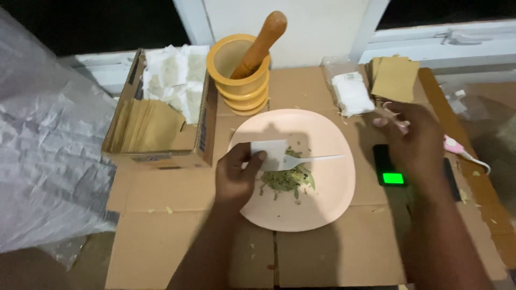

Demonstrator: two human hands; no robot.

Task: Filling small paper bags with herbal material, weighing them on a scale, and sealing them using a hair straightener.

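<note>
Pale pink, the plate (322, 207) sits at the middle of a cardboard-covered tabletop (177, 236), with a small heap of dried green leaves (287, 180) on its near-left part. The left hand (236, 174) rests over the plate's left rim, its fingers (257, 159) pinching a small white paper sachet (270, 151) together with a white plastic fork (312, 159); the fork's long axis runs left to right, handle pointing right across the plate. The right hand (416, 142) hovers over a black scale with a green display (392, 177), fingers closed on a thin string (389, 110). Far left stands a cardboard box (156, 139) of sachets, beside a yellow mortar (242, 80) with a wooden pestle (260, 43).
</note>
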